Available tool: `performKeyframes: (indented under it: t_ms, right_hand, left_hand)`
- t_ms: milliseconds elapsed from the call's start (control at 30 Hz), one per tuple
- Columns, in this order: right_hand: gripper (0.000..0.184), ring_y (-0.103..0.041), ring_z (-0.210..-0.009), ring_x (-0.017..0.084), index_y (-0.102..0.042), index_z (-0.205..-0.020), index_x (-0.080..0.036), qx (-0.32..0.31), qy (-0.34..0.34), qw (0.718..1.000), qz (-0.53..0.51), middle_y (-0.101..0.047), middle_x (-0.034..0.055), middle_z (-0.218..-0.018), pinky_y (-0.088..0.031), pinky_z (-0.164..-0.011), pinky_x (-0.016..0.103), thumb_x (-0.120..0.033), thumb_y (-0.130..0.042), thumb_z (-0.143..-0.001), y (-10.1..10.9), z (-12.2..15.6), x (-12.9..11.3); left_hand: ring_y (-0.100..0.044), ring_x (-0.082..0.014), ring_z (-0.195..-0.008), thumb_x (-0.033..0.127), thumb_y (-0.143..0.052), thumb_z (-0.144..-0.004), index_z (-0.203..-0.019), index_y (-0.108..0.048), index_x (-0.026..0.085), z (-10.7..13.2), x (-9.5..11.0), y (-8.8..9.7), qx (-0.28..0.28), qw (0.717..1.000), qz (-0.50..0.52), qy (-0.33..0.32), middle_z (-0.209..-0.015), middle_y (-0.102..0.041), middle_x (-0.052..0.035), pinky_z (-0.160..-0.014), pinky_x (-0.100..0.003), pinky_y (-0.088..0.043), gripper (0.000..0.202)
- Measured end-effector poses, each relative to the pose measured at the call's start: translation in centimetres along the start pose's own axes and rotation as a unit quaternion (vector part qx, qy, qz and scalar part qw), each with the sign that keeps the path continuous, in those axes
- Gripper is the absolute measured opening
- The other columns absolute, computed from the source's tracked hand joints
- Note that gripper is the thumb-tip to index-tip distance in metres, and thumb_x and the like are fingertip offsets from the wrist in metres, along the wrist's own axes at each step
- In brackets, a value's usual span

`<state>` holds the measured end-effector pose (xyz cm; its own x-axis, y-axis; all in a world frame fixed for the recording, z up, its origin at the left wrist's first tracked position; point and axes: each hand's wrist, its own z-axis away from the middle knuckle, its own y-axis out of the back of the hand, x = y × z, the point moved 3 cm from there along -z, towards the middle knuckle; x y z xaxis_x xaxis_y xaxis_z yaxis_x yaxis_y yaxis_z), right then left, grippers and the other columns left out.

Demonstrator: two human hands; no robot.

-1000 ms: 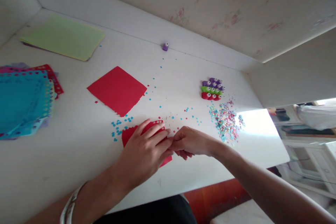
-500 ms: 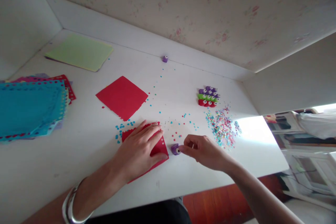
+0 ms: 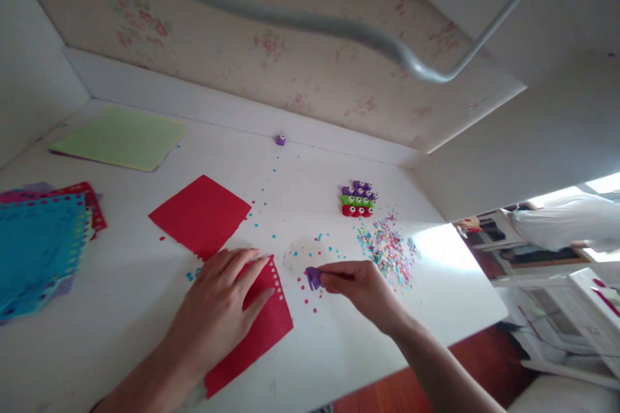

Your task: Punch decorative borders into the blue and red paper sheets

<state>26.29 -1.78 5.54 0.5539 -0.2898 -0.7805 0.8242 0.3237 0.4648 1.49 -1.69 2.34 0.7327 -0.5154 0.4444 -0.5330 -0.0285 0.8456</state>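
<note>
Flat on a red sheet of paper (image 3: 261, 335) lies my left hand (image 3: 220, 300), its fingers stretched out. Small punched holes run along the upper right edge of that sheet. My right hand (image 3: 356, 281) pinches a purple craft punch (image 3: 314, 278) between thumb and fingers, to the right of the sheet and apart from it. Red and blue paper bits are scattered around the punch. Another red sheet (image 3: 201, 216) lies farther back, its lower corner close to my left fingers.
Several purple, green and red punches (image 3: 358, 200) stand grouped at the right, beside a heap of confetti (image 3: 390, 251). One purple punch (image 3: 281, 140) sits by the wall. Green sheets (image 3: 121, 139) and punched blue sheets (image 3: 39, 251) lie left. A grey rod (image 3: 310, 22) crosses above.
My right hand has picked up the purple punch, which stood on the table beside the sheet. My left hand still rests on the red paper. The camera view has tilted up.
</note>
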Motion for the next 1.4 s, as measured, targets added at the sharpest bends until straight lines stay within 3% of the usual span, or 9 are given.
performKeyframes:
  t_ms: [100, 167, 233, 300, 433, 700, 1100, 1233, 1400]
  right_hand:
    - [0.03, -0.068, -0.084, 0.018, -0.075, -0.103, -0.02, 0.083, 0.034, 0.99, -0.112, -0.075, 0.0064, -0.094, -0.055, -0.081, 0.035, -0.039, -0.07, -0.079, 4.0, -3.0, 0.2]
    - [0.038, -0.068, -0.086, 0.02, -0.073, -0.109, -0.018, 0.17, 0.08, 0.979, -0.085, -0.074, 0.0097, -0.1, -0.055, -0.079, 0.036, -0.04, -0.069, -0.079, 7.7, -5.5, 0.2]
    - [0.047, -0.068, -0.079, 0.021, -0.07, -0.115, -0.013, 0.253, 0.089, 0.963, 0.031, -0.074, 0.0121, -0.096, -0.054, -0.069, 0.034, -0.045, -0.064, -0.082, 11.4, -8.3, 0.1]
    - [0.048, -0.068, -0.078, 0.021, -0.069, -0.118, -0.015, 0.309, 0.052, 0.921, 0.231, -0.075, 0.0103, -0.095, -0.051, -0.065, 0.031, -0.048, -0.054, -0.087, 14.6, -10.9, -0.1]
    - [0.035, -0.068, -0.09, 0.026, -0.076, -0.106, -0.017, 0.303, 0.038, 0.891, 0.337, -0.076, 0.0115, -0.098, -0.047, -0.075, 0.033, -0.039, -0.058, -0.084, 17.7, -14.8, -0.6]
    - [0.024, -0.068, -0.095, 0.025, -0.079, -0.096, -0.022, 0.221, 0.041, 0.865, 0.448, -0.076, 0.0075, -0.101, -0.044, -0.083, 0.03, -0.025, -0.06, -0.082, 17.0, -18.5, 0.1]
    - [0.035, -0.068, -0.099, 0.025, -0.074, -0.109, -0.021, 0.317, 0.002, 0.842, 0.436, -0.075, 0.0067, -0.105, -0.048, -0.085, 0.031, -0.029, -0.049, -0.086, 19.7, -16.8, 1.7]
    - [0.034, -0.068, -0.1, 0.023, -0.072, -0.111, -0.022, 0.291, 0.062, 0.855, 0.424, -0.075, 0.0048, -0.107, -0.048, -0.089, 0.032, -0.027, -0.047, -0.089, 16.6, -18.3, -0.5]
    - [0.038, -0.067, -0.099, 0.017, -0.063, -0.124, -0.021, 0.201, 0.167, 0.868, 0.422, -0.068, 0.0044, -0.122, -0.048, -0.093, 0.027, -0.02, -0.047, -0.089, 9.1, -22.9, -6.2]
  left_hand:
    - [-0.056, -0.029, -0.114, 0.034, -0.056, -0.09, -0.124, -0.058, 0.02, -0.1, 0.1, 0.0, -0.002, 1.0, -0.014, -0.008, -0.123, -0.062, -0.0103, -0.099, -0.05, -0.045, 0.036]
    - [-0.056, -0.0287, -0.114, 0.032, -0.056, -0.09, -0.124, -0.058, 0.02, -0.1, 0.0, 0.1, -0.002, 1.0, -0.021, -0.009, -0.122, -0.063, -0.01, -0.099, -0.05, -0.045, 0.036]
    - [-0.056, -0.0285, -0.114, 0.031, -0.056, -0.09, -0.122, -0.06, 0.019, -0.2, -0.1, 0.1, 0.0, 1.0, -0.025, -0.005, -0.121, -0.064, -0.0099, -0.099, -0.05, -0.046, 0.034]
    - [-0.057, -0.0286, -0.114, 0.031, -0.055, -0.091, -0.12, -0.061, 0.019, -0.2, -0.3, 0.2, 0.006, 1.0, -0.028, 0.001, -0.12, -0.064, -0.0104, -0.098, -0.049, -0.047, 0.032]
    - [-0.058, -0.0292, -0.112, 0.03, -0.054, -0.091, -0.117, -0.063, 0.019, -0.3, -0.6, 0.4, 0.014, 0.999, -0.033, 0.006, -0.119, -0.065, -0.011, -0.095, -0.05, -0.048, 0.03]
    - [-0.058, -0.028, -0.111, 0.029, -0.053, -0.091, -0.115, -0.064, 0.02, -0.2, -0.8, 0.1, 0.001, 0.999, -0.039, 0.012, -0.117, -0.065, -0.0098, -0.095, -0.049, -0.047, 0.027]
    - [-0.056, -0.0278, -0.112, 0.031, -0.053, -0.092, -0.116, -0.063, 0.022, -0.1, -1.0, -0.4, -0.003, 0.999, -0.031, 0.024, -0.12, -0.064, -0.0076, -0.095, -0.047, -0.044, 0.027]
    - [-0.058, -0.0276, -0.107, 0.03, -0.051, -0.093, -0.112, -0.065, 0.023, -0.4, -1.3, 0.1, 0.003, 0.997, -0.05, 0.052, -0.116, -0.066, -0.0076, -0.093, -0.047, -0.044, 0.025]
    - [-0.059, -0.0306, -0.105, 0.039, -0.055, -0.089, -0.116, -0.063, 0.021, -0.1, -1.3, 0.6, -0.005, 0.993, -0.082, 0.087, -0.117, -0.065, -0.0096, -0.091, -0.05, -0.044, 0.033]
